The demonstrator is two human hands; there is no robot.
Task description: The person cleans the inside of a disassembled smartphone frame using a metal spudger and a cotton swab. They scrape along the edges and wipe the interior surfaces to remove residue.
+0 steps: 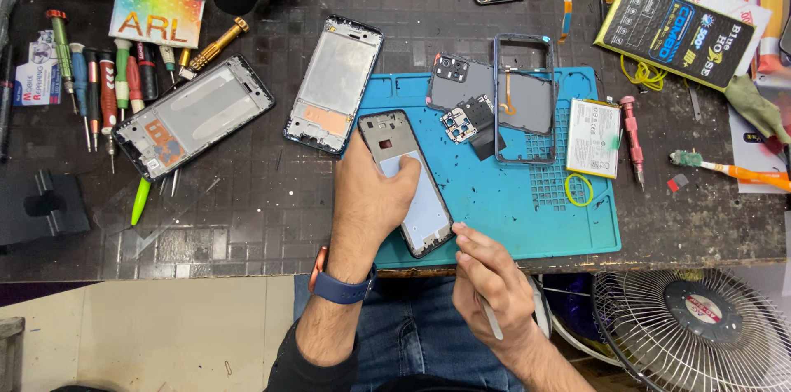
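Observation:
My left hand (367, 198) grips a stripped phone frame (428, 211) lying on the blue work mat (527, 219), thumb pressed on its silver inner plate. My right hand (486, 276) is closed around a thin grey tool (493, 322), fingertips touching the frame's lower right corner near the table edge. A dark back cover (457, 83), a small camera board (460, 124) and an empty blue phone bezel (525, 99) lie on the mat beyond. A white battery (593, 136) rests at the mat's right edge.
Two more phone frames (336, 83) (194, 116) lie left of the mat. A row of screwdrivers (99, 83) is at far left, a red screwdriver (633, 128) and a toothbrush (729, 168) at right. A fan (696, 326) stands below the table edge.

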